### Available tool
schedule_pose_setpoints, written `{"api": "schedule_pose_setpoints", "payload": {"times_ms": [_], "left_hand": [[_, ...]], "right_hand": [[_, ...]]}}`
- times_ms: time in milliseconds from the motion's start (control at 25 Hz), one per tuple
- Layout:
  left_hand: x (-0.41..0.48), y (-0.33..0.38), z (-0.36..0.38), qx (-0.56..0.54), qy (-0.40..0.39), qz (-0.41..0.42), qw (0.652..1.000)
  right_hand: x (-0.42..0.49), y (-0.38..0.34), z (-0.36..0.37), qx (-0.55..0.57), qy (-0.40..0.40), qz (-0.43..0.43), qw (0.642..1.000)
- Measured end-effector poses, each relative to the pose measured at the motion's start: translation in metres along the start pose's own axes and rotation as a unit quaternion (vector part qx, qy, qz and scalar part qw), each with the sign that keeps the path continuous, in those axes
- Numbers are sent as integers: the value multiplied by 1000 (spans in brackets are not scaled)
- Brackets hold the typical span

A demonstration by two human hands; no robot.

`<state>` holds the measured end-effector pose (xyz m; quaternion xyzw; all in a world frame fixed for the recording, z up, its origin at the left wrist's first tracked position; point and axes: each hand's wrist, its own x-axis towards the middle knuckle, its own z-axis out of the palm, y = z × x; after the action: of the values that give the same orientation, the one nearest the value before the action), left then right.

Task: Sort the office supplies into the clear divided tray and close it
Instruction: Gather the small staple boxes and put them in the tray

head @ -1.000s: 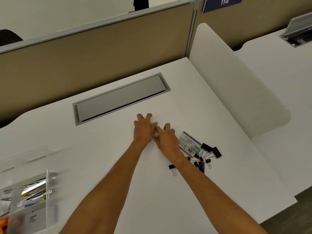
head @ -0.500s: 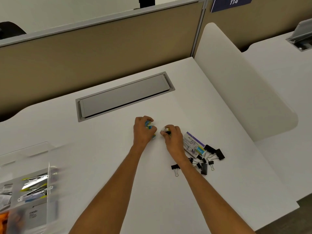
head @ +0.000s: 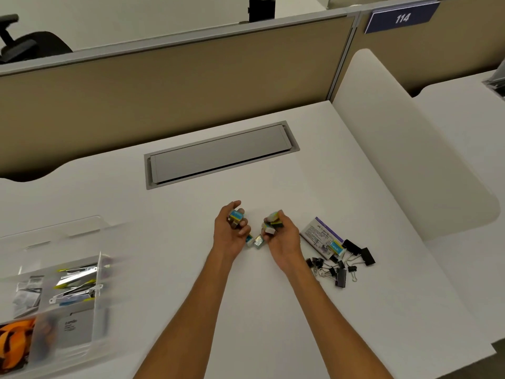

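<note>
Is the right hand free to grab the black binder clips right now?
Probably not yet: the binder clips lie uncovered just beside the right hand, but it is full, gripping small boxes.

White desk (head: 273, 310) with a grey cable hatch (head: 218, 157) set flush near its far side. Clear tray (head: 98, 310) at the near left edge, open, blurred. Two small boxes (head: 257, 241) lie mid-desk. To their right, a flat box (head: 321, 233) with a purple edge. Just beside it is a loose heap of black binder clips (head: 341, 269), some touching it.
</note>
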<state>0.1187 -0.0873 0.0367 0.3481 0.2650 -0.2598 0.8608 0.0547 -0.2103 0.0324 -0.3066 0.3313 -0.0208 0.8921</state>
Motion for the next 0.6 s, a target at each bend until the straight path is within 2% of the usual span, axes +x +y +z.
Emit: {"api": "schedule_pose_setpoints", "payload": {"times_ms": [80,160,200,240,280,360,400,520,600], "left_hand": [[-6,4,-2,10,-5,-3,1000],[-10,6,-3,68,38,6,997],[-12,6,-5,131,74,24,988],[-14,6,-8,227,112,58,966],[-15,4,-13,349,141,107,920],[-19,-2,-22,568,160,190,785],[-22,-5,-23,632,157,201,732],[-30,-20,-17,714,124,195,661],[-31,-30,-11,762,106,209,604]], "right_hand": [[-4,-5,-1,56,-28,34,997],[-8,-8,-4,81,-48,49,994],[-10,-10,-6,83,-52,53,994],[-11,-11,-9,77,-50,55,994],[-13,-12,-12,65,-42,56,995],[-16,-13,-18,34,-19,51,998],[-17,-13,-21,18,-11,47,999],[-21,-12,-26,-44,31,33,998],[-23,-7,-27,-100,91,28,990]]}}
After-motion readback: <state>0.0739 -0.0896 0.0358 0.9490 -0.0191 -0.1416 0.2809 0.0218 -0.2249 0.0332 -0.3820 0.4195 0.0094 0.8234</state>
